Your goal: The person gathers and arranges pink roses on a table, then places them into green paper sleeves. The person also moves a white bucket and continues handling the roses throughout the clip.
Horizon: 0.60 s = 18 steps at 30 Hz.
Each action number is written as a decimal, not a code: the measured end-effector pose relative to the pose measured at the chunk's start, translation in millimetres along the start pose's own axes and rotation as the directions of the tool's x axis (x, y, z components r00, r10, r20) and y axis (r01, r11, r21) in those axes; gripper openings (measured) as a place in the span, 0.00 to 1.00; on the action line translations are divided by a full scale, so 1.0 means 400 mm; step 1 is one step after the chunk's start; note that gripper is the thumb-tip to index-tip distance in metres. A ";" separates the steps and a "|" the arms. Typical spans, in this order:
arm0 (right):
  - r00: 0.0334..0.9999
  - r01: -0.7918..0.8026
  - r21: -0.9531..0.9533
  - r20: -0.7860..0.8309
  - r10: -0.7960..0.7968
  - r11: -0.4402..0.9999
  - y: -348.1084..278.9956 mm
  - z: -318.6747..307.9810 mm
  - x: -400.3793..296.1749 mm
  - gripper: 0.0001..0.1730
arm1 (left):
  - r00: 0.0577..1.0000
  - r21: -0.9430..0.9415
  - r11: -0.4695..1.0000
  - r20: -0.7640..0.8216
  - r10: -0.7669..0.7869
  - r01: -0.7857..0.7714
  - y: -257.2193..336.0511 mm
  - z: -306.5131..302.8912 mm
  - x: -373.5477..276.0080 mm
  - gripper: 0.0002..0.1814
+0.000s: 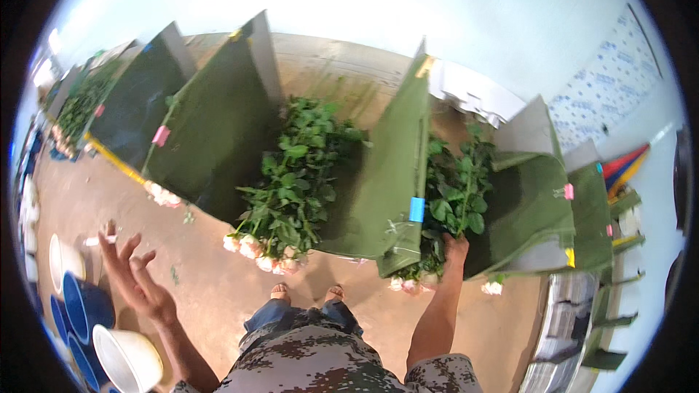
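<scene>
My left hand [143, 290] is raised at the left over the floor, fingers spread and holding nothing. A white band [101, 240] wraps one of its fingers. My right hand [456, 251] reaches into a green cloth-covered compartment and closes around a leafy rose stem [468, 188]. Its fingertips are partly hidden by leaves. Pale pink rose heads [410, 285] hang over the front edge below that hand. In the compartment to the left lies a larger bunch of roses [303, 174], heads toward me. A green divider [394, 158] with a blue clip [416, 209] stands between the two bunches.
More green dividers [213, 131] stand to the left, with rose foliage [87, 98] at the far end. Blue buckets [90, 305] and white buckets [128, 360] stand on the floor at lower left. A stack of wrapped material [568, 316] is at right.
</scene>
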State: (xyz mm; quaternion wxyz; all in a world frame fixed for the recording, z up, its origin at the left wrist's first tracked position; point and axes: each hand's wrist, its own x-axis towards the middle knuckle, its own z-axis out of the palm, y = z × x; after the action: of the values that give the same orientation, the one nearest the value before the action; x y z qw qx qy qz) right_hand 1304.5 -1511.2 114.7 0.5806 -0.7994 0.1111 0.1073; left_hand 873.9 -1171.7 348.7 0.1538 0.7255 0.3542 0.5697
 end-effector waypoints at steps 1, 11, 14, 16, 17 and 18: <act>0.986 0.156 0.095 0.037 -0.160 0.983 0.006 -0.011 0.001 0.15 | 0.999 -0.017 0.999 -0.014 -0.040 0.040 -0.015 -0.005 -0.004 0.27; 0.920 -0.206 0.623 0.386 -0.068 0.754 -0.007 -0.075 -0.041 0.13 | 1.000 0.136 0.991 0.014 -0.017 0.015 -0.042 0.009 0.009 0.27; 0.910 -0.247 0.634 0.411 -0.048 0.733 -0.023 -0.080 -0.071 0.12 | 1.000 0.144 0.990 0.008 0.001 -0.002 -0.038 0.013 0.016 0.29; 0.918 -0.289 0.626 0.397 0.024 0.725 -0.004 -0.083 -0.065 0.13 | 1.000 0.130 0.992 0.024 -0.004 0.001 -0.030 0.013 0.016 0.29; 0.919 -0.311 0.621 0.390 0.060 0.719 0.002 -0.084 -0.059 0.13 | 1.000 0.117 0.993 0.022 -0.010 0.007 -0.030 0.016 0.016 0.29; 0.921 -0.320 0.596 0.378 0.094 0.737 -0.008 -0.079 -0.053 0.14 | 0.999 0.107 0.994 0.033 -0.016 0.012 -0.031 0.016 0.015 0.28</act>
State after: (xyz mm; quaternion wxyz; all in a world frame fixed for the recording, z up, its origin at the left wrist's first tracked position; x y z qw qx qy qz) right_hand 1286.7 -1539.4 133.6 0.8143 -0.5031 0.1341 0.2565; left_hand 876.2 -1157.6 343.3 0.1246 0.7397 0.3867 0.5365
